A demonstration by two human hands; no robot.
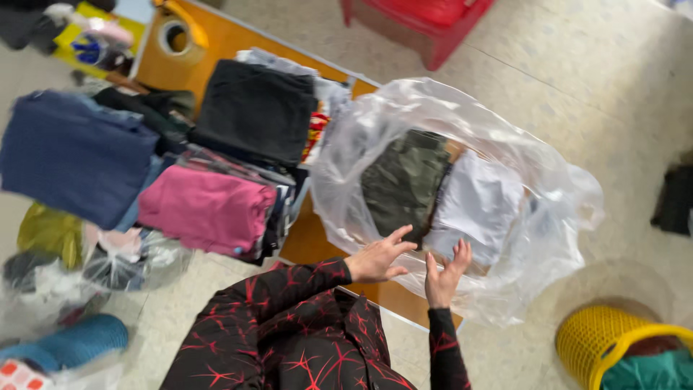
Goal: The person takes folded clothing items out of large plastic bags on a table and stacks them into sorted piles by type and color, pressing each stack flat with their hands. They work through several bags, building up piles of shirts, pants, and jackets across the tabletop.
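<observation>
A large clear plastic bag (pixel 505 180) is seen lying on the orange worktop (pixel 216 50), with a folded olive garment (pixel 404 180) and a folded white garment (pixel 476 202) inside it side by side. The left hand (pixel 377 258) is held at the bag's near edge, its grip spread with fingers splayed. The right hand (pixel 445 274) is raised just beside it, fingers likewise open; contact with the plastic cannot be told. To the left, stacks of folded clothes are piled, topped by a pink garment (pixel 206 209) and a black garment (pixel 256 108). A yellow basket (pixel 599 339) is set on the floor
</observation>
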